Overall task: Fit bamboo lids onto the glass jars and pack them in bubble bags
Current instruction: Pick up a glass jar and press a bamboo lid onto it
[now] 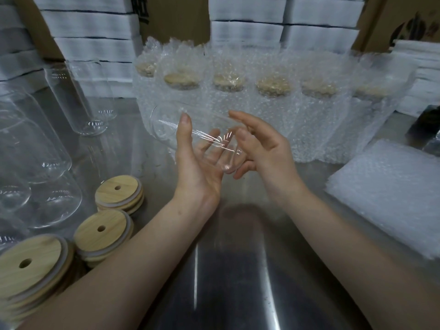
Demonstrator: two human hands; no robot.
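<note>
A clear glass jar without a lid lies tilted in the air over the steel table, held between both hands. My left hand cradles it from below, palm up, thumb up along its side and fingers curled under the glass. My right hand grips the near end, with index finger and thumb over it and the other fingers curled beneath. Bamboo lids with a centre hole lie in three stacks at the lower left.
Several empty glass jars stand at the left. A row of lidded jars in bubble bags stands behind my hands. A pile of flat bubble bags lies at the right. White foam stacks and cardboard boxes line the back.
</note>
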